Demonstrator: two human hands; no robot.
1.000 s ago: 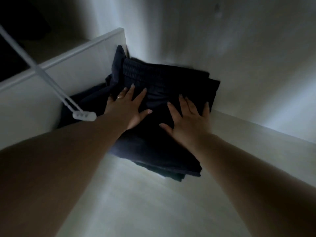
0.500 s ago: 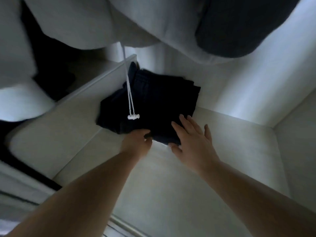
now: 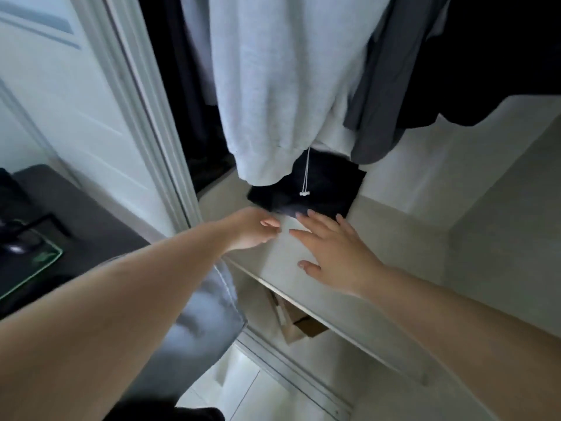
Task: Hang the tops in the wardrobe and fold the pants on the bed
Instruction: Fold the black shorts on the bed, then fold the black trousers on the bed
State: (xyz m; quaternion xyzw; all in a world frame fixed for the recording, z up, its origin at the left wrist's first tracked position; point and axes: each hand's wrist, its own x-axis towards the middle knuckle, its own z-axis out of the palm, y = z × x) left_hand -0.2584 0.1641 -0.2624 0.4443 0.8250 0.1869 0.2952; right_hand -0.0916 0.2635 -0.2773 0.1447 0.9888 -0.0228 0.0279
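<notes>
Folded dark pants [image 3: 328, 189] lie at the back left corner of a pale wardrobe shelf [image 3: 400, 238]. A light grey hooded top [image 3: 282, 86] hangs above them, and its white drawstring [image 3: 305, 177] dangles in front of the pants. A dark grey top [image 3: 388, 95] and a black garment [image 3: 498, 56] hang further right. My left hand [image 3: 252, 227] hovers just in front of the pants with loosely curled fingers, holding nothing. My right hand [image 3: 334, 253] is spread flat over the shelf, its fingertips close to the pants' front edge.
A white wardrobe door frame [image 3: 145, 117] stands on the left. Beyond it is a dark desk [image 3: 76, 214] with a mouse pad. Below the shelf front edge a cardboard box [image 3: 303, 325] shows. My grey sleeve or clothing [image 3: 194, 329] hangs under the left arm.
Both hands have come off the folded pants and drawn back toward the shelf's front. My view has pulled out of the wardrobe, so the hanging tops and door frame now show.
</notes>
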